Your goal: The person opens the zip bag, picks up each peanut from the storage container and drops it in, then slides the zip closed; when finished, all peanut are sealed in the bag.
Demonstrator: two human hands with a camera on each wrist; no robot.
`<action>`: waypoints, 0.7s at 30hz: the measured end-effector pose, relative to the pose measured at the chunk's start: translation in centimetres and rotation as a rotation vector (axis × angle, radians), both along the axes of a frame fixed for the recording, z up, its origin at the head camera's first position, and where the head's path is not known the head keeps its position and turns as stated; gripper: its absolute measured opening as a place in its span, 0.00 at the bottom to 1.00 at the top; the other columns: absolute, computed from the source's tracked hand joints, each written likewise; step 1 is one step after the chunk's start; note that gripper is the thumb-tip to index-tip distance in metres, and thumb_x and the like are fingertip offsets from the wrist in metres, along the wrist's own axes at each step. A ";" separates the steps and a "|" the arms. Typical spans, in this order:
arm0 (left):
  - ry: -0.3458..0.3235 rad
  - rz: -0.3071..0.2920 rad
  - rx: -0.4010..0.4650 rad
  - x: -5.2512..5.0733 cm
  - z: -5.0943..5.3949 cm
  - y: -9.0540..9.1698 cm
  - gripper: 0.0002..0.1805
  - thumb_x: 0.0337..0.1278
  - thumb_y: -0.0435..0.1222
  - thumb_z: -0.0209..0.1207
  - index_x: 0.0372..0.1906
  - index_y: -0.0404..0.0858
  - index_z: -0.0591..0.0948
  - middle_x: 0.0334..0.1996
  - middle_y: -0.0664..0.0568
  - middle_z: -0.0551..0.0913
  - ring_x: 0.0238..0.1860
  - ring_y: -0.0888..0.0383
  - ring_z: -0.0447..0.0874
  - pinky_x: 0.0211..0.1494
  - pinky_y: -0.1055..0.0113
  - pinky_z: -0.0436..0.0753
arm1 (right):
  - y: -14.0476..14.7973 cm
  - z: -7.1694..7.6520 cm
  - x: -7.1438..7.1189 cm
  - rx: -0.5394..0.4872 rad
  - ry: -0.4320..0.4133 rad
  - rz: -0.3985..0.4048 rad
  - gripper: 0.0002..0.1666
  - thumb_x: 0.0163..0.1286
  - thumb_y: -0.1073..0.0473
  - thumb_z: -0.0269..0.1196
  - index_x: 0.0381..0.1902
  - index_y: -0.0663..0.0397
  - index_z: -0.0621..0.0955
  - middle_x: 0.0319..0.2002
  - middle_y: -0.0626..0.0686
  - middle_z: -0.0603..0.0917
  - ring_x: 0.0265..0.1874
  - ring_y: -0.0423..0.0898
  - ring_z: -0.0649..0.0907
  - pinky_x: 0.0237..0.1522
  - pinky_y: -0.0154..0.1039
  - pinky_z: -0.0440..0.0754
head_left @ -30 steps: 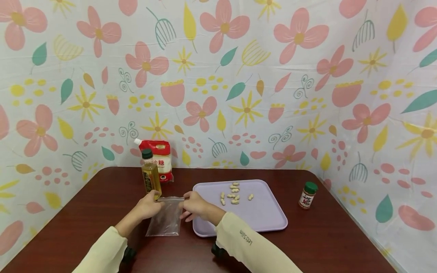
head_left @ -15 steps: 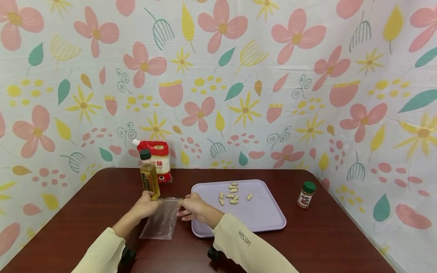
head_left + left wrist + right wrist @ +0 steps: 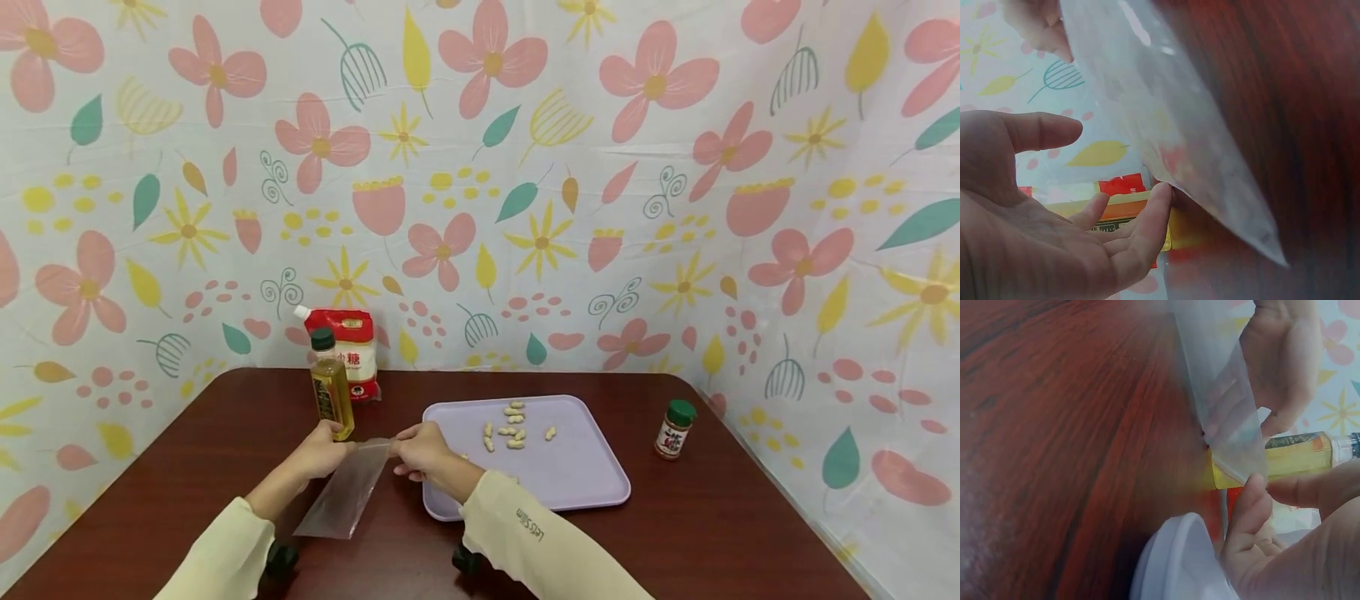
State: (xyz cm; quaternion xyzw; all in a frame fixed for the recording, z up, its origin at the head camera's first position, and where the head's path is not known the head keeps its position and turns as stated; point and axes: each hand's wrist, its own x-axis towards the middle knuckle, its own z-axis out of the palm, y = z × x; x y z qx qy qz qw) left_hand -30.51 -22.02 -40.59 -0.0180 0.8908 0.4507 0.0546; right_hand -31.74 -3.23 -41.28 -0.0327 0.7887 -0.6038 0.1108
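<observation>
A clear plastic zip bag [image 3: 347, 492] hangs slantwise between my hands over the table, left of the tray. My right hand [image 3: 429, 454] pinches its upper right corner between thumb and fingertips, as the right wrist view also shows. At the other upper corner is my left hand [image 3: 317, 454]. In the left wrist view, the thumb of the left hand [image 3: 1054, 219] stands apart from its fingers, and one fingertip touches the edge of the bag [image 3: 1160, 119]. Just behind the left hand stands a bottle of yellow oil [image 3: 332, 393] with a dark green cap.
A lilac tray [image 3: 562, 479] bears several peanuts [image 3: 515, 433]. Behind the oil bottle stands a red and white sugar pouch [image 3: 358, 358]. At the right is a small spice jar [image 3: 675, 429] with a green lid. A floral cloth [image 3: 480, 208] hangs behind the table [image 3: 405, 562].
The bag's bottom has swung left and toward me, and the bag now looks narrower and tilted. My hands have shifted only slightly, while the tray, bottle and jar stay put.
</observation>
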 end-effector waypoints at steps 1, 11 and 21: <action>-0.001 0.001 -0.001 0.1 0.0 0.0 0.30 0.67 0.36 0.53 0.63 0.20 0.58 0.59 0.23 0.67 0.56 0.37 0.72 0.53 0.47 0.75 | 0.0 0.1 0.0 0.006 0.009 -0.001 0.09 0.59 0.67 0.63 0.39 0.60 0.80 0.30 0.50 0.88 0.13 0.35 0.78 0.13 0.27 0.70; 0.007 -0.005 0.031 0.4 -0.1 -0.3 0.31 0.68 0.38 0.55 0.63 0.16 0.64 0.51 0.30 0.78 0.48 0.40 0.82 0.46 0.52 0.80 | 0.8 0.1 0.1 -0.005 0.068 0.023 0.06 0.59 0.66 0.66 0.35 0.55 0.84 0.25 0.47 0.84 0.14 0.36 0.78 0.14 0.29 0.69; 0.180 0.067 0.145 1.3 0.2 0.0 0.16 0.70 0.36 0.57 0.49 0.25 0.82 0.40 0.43 0.86 0.33 0.52 0.86 0.39 0.58 0.83 | 2.4 1.0 1.6 -0.028 0.172 0.086 0.06 0.57 0.68 0.64 0.34 0.59 0.85 0.24 0.45 0.83 0.13 0.39 0.77 0.12 0.28 0.66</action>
